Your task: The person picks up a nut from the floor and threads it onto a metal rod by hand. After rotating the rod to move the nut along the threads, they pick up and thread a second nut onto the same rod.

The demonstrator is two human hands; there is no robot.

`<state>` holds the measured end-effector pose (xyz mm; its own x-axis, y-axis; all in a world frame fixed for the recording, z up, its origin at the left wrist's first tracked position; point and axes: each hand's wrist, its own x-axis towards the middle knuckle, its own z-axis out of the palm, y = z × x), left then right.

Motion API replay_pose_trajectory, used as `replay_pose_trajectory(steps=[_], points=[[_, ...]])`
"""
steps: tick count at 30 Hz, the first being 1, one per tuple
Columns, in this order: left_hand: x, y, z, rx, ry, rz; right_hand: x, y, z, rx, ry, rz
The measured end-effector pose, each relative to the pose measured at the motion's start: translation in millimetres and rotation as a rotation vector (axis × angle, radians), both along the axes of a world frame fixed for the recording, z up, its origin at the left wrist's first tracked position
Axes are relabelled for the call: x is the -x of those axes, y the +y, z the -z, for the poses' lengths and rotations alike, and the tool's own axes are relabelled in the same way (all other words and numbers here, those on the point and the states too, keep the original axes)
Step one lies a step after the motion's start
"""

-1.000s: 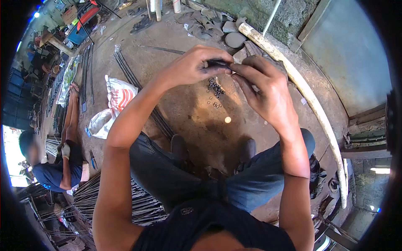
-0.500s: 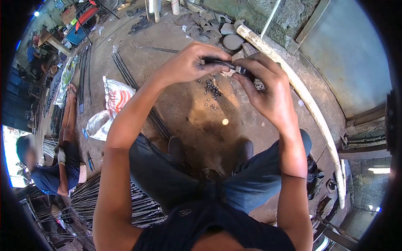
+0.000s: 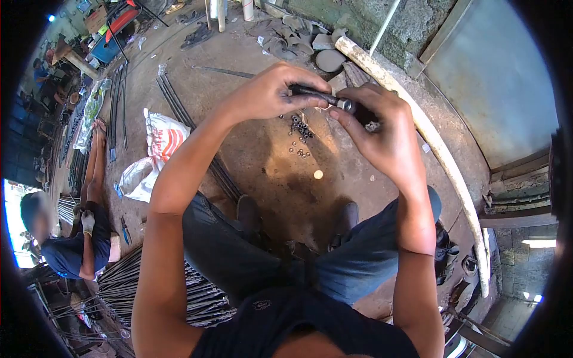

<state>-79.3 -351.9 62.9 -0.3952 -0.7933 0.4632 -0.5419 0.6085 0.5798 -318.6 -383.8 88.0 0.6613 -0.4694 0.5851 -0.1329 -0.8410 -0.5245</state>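
Up in front of me, my left hand [image 3: 290, 90] grips a dark threaded rod [image 3: 322, 95], its fingers and thumb wrapped along it. On the rod's right end sits a shiny metal nut [image 3: 345, 105]. My right hand [image 3: 382, 113] closes on that nut, thumb below and fingers above; its fingertips are blackened. Below the hands, a loose pile of nuts [image 3: 301, 128] lies on the floor, with several lighter rings [image 3: 300, 150] beside it. A pale round disc [image 3: 318, 175] lies nearer my feet.
Long dark rods [image 3: 222, 179] run along the floor at left beside a white printed sack [image 3: 164, 137]. A bundle of rods [image 3: 137, 292] lies lower left. A seated person [image 3: 74, 238] wears gloves. A curved pale pole [image 3: 444, 155] stretches along the right side.
My right hand has shifted slightly, turning its fingers so that more of the nut shows. The left hand stays almost in place around the rod.
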Motion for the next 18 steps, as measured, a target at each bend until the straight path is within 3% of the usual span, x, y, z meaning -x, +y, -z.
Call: replay_pose_trajectory(steps=[7,9,13,18], points=[[0,4,-9,0.001,0.011,0.001,-2,1,0,0.273,-0.063,-0.047],[0,4,-8,0.042,-0.02,-0.009,-6,13,-9,-0.185,-0.137,-0.022],[-3,-3,2,0.026,0.033,0.061,0,9,-12,-0.328,0.099,0.143],[-2,-3,2,-0.002,0.027,0.043,3,11,-3,0.104,0.016,0.028]])
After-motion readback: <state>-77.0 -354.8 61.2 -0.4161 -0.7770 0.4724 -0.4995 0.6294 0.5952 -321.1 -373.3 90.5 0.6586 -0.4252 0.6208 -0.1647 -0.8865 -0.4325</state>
